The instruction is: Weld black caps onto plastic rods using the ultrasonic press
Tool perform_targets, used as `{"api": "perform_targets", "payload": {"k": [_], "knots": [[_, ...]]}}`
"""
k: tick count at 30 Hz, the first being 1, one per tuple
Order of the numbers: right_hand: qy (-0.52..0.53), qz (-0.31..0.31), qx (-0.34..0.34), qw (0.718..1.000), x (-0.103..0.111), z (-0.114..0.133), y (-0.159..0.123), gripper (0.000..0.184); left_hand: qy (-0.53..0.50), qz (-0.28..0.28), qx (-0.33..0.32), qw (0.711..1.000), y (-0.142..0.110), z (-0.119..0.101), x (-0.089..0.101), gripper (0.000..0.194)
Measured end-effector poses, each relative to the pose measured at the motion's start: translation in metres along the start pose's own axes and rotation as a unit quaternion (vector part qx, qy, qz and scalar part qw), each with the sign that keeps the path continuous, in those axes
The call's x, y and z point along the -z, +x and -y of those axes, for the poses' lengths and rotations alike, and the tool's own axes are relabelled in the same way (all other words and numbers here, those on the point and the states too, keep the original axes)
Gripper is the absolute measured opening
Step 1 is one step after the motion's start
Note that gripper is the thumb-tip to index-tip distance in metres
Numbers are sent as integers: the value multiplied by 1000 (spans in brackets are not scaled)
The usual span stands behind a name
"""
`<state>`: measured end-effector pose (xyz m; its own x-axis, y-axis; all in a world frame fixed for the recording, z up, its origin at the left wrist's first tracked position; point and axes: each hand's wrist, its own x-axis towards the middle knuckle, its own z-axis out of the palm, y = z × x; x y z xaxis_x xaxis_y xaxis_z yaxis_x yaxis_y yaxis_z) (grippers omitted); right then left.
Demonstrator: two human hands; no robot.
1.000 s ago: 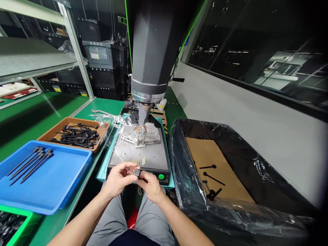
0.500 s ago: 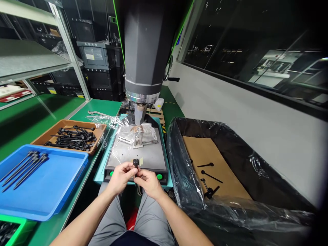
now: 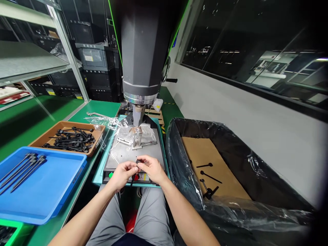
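My left hand (image 3: 122, 174) and my right hand (image 3: 151, 169) are pinched together on one thin black rod with a knob head (image 3: 135, 171), held over the front edge of the press's grey base plate (image 3: 120, 158). The rod's shaft points down between my hands. Behind them, a small metal fixture (image 3: 137, 136) stands on the plate under the press's horn (image 3: 138, 113), with clear plastic film around it.
A blue tray (image 3: 51, 191) with several black rods lies at left, and a brown tray (image 3: 96, 131) piled with black parts sits behind it. At right stands a black-bagged bin (image 3: 184, 171) with cardboard and a few finished rods. A red button and a green button show on the press front.
Both hands moved forward and slightly up with the part. The knob head, earlier sticking up between the fingers, is now mostly covered and the shaft hangs below. The camera shifted left.
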<state>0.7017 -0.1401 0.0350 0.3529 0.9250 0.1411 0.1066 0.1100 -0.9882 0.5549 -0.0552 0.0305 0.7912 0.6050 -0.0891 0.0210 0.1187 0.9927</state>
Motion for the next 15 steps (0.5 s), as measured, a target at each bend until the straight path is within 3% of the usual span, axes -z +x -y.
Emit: {"api": "perform_targets", "payload": {"k": [4, 8, 12, 15], "knots": [[16, -104, 5, 994, 11, -19, 19, 31, -6, -56, -12, 998, 14, 9, 3, 38], [-6, -214, 2, 977, 29, -36, 49, 39, -86, -50, -18, 995, 33, 6, 3, 73], [-51, -222, 23, 973, 32, -44, 76, 39, -102, -27, -56, 993, 59, 3, -2, 105], [-86, -188, 34, 978, 27, -40, 90, 38, -75, -66, -78, 992, 73, 3, -6, 107]]}}
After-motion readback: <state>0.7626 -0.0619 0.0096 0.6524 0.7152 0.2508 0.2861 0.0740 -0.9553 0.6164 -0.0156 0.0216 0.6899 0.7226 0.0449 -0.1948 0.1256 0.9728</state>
